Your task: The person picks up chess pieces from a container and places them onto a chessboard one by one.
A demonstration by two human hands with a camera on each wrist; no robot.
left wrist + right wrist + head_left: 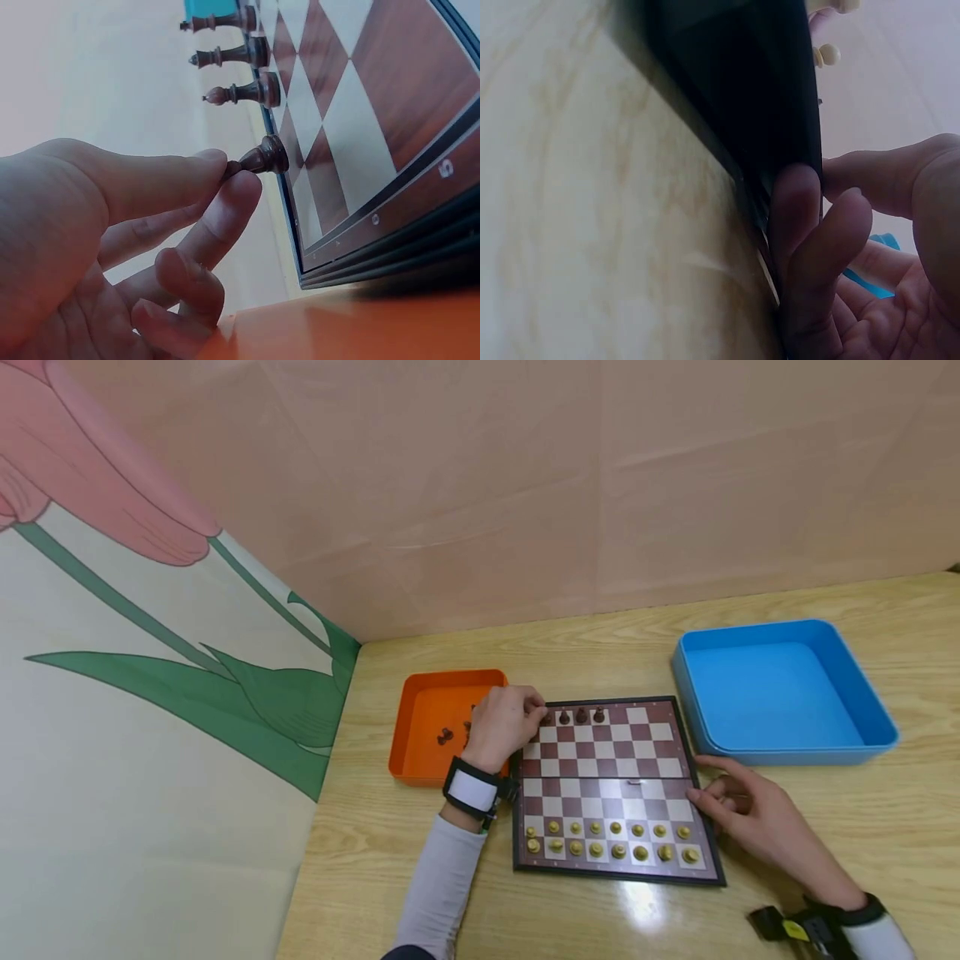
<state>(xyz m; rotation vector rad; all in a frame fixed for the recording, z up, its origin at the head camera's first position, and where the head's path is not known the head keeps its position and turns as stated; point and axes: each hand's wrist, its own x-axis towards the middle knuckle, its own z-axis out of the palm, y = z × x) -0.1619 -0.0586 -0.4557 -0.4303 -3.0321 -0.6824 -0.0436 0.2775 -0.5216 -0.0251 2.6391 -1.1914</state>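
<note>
My left hand (501, 727) is at the far left corner of the chessboard (592, 789). Thumb and index finger pinch a dark chess piece (264, 156) by its top, which they partly hide; its base is at the board's far row. Beside it, dark pieces (581, 716) stand in that row. My right hand (765, 814) holds the board's right edge, thumb on top and fingers against the side, as the right wrist view shows. Gold pieces (618, 852) fill the two near rows.
An orange tray (397, 752) with several loose dark pieces (445, 737) lies left of the board, partly behind my left hand. At the right stands a blue tray (780, 693), close to the board's far right corner. A wall rises behind the wooden table (585, 656).
</note>
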